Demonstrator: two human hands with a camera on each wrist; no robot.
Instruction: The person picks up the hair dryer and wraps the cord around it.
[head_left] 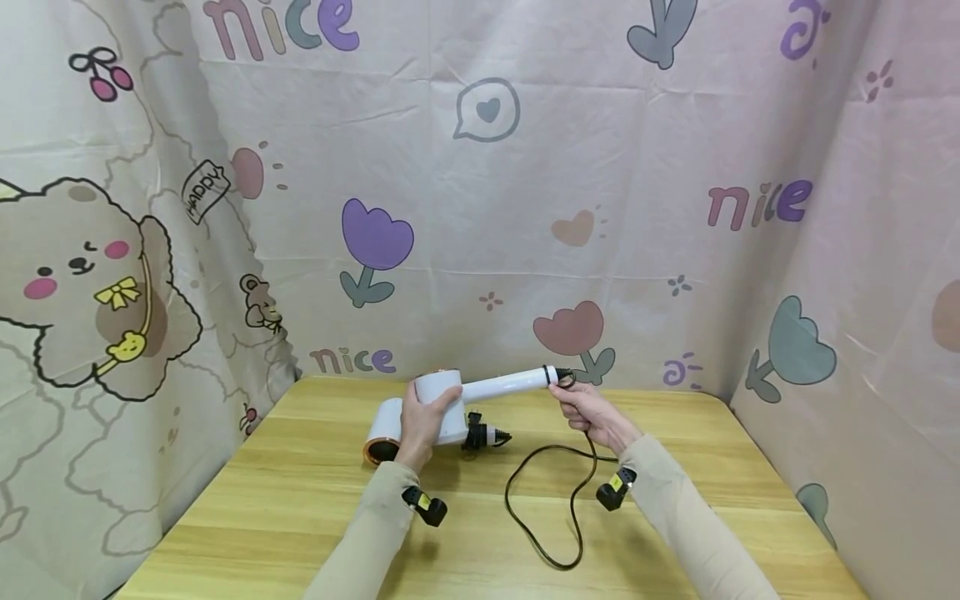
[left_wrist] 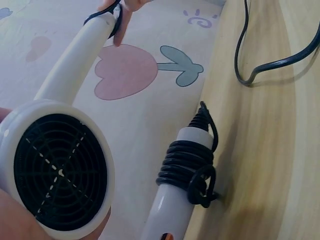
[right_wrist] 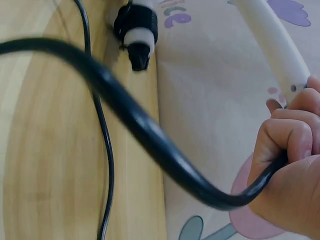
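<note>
My left hand (head_left: 422, 427) grips the barrel of a white hair dryer (head_left: 504, 386), raised above the table with its handle reaching right. In the left wrist view, its round black grille (left_wrist: 61, 175) faces the camera. At the handle's end, my right hand (head_left: 591, 412) holds the black power cord (right_wrist: 135, 120), fingers curled round it in the right wrist view. A second white hair dryer (head_left: 386, 417) with an orange-rimmed opening sits behind and beside the left hand. Its own cord (left_wrist: 185, 162) is wound round its handle.
From my right hand the loose cord droops in a wide loop over the wooden table (head_left: 277, 500). A printed fabric curtain (head_left: 480, 208) stands behind the table's far edge and along both sides.
</note>
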